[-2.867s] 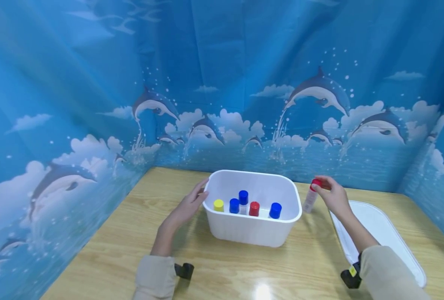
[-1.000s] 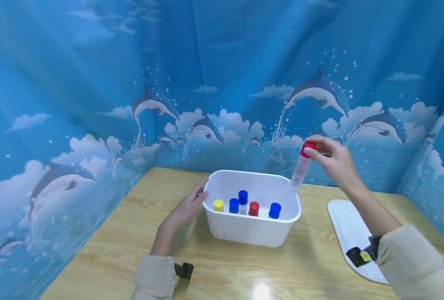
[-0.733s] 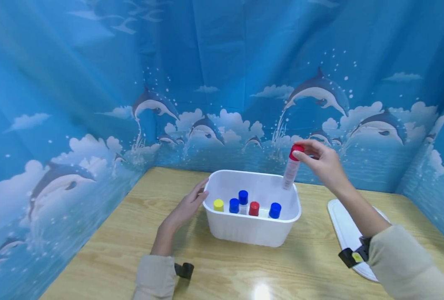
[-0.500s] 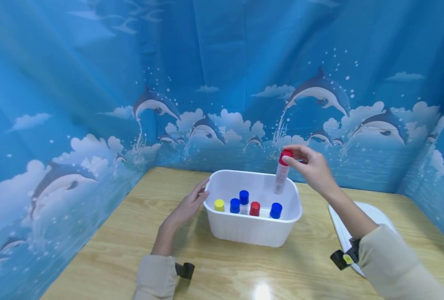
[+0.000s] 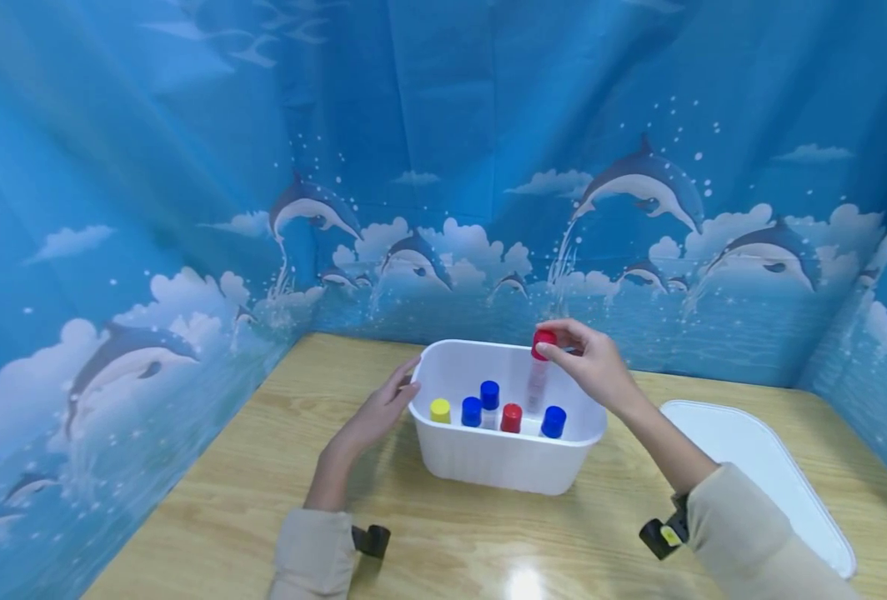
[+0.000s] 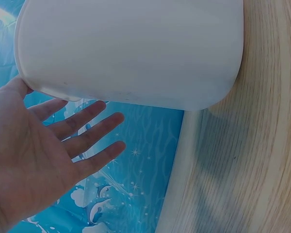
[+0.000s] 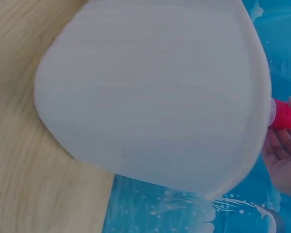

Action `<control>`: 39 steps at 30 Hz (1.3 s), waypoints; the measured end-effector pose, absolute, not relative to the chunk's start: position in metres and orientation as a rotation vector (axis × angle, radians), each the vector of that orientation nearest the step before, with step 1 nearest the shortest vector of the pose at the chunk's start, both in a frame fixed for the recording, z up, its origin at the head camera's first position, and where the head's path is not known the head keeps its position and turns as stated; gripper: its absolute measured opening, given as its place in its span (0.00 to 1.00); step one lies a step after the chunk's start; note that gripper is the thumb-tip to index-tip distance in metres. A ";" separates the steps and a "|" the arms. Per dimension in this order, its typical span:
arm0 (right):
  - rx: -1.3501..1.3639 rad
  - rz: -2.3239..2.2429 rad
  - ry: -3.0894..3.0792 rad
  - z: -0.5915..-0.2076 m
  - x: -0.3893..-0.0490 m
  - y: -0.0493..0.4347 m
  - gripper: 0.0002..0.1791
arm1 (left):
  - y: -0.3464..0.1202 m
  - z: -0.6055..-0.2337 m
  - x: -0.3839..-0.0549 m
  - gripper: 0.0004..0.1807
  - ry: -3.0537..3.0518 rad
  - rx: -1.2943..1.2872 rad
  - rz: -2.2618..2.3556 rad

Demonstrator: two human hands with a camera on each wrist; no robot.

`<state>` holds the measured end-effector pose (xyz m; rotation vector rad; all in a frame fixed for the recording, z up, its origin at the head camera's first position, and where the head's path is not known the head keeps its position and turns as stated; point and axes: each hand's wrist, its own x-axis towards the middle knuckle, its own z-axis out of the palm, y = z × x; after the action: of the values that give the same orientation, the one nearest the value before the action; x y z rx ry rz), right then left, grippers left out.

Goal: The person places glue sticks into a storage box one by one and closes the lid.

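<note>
My right hand (image 5: pixel 592 367) pinches the red cap of a clear tube (image 5: pixel 537 385), whose lower part is down inside the white bin (image 5: pixel 498 467). In the right wrist view the red cap (image 7: pixel 283 115) shows past the bin's rim, between thumb and fingers. My left hand (image 5: pixel 378 414) touches the bin's left rim. Its fingers are spread and extended in the left wrist view, with the thumb at the rim. Inside the bin stand capped tubes: one yellow (image 5: pixel 439 410), one red (image 5: pixel 511 417) and three blue, including the rightmost blue one (image 5: pixel 553 422). Their lower parts are mostly hidden.
A white lid-like tray (image 5: pixel 759 467) lies flat on the wooden table (image 5: pixel 443 542) to the right of the bin. A blue dolphin-print curtain (image 5: pixel 443 167) hangs behind and at both sides of the table.
My right hand has lifted the red-capped tube from the table right of the bin, carried it left over the rim and lowered it inside. The left hand stays at the left rim.
</note>
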<state>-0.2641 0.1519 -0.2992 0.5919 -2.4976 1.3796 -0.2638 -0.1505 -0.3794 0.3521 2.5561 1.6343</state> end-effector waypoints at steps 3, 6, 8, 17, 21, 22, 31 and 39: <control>0.601 1.397 -2.515 -0.308 -0.265 0.149 0.21 | -0.151 -0.379 -0.263 0.30 2.558 0.358 1.633; 0.603 1.412 -2.534 -0.317 -0.266 0.147 0.20 | -0.151 -0.379 -0.263 0.30 2.557 0.366 1.637; 0.596 1.425 -2.550 -0.321 -0.266 0.145 0.20 | -0.151 -0.379 -0.262 0.30 2.559 0.376 1.640; 0.559 1.451 -2.672 -0.332 -0.268 0.145 0.18 | -0.150 -0.378 -0.262 0.29 2.560 0.371 1.647; 0.554 1.460 -2.717 -0.333 -0.270 0.146 0.18 | -0.150 -0.377 -0.261 0.29 2.562 0.377 1.651; 0.552 1.467 -2.728 -0.334 -0.270 0.146 0.18 | -0.150 -0.377 -0.261 0.29 2.562 0.375 1.651; 0.610 1.459 -2.799 -0.335 -0.274 0.144 0.17 | -0.150 -0.379 -0.261 0.29 2.568 0.353 1.634; 0.660 1.368 -2.870 -0.338 -0.275 0.144 0.18 | -0.150 -0.380 -0.262 0.29 2.564 0.355 1.638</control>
<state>-0.2749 0.1437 -0.3376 0.6603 -2.8697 1.3679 -0.2625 -0.1505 -0.3800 0.3546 2.5640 1.6377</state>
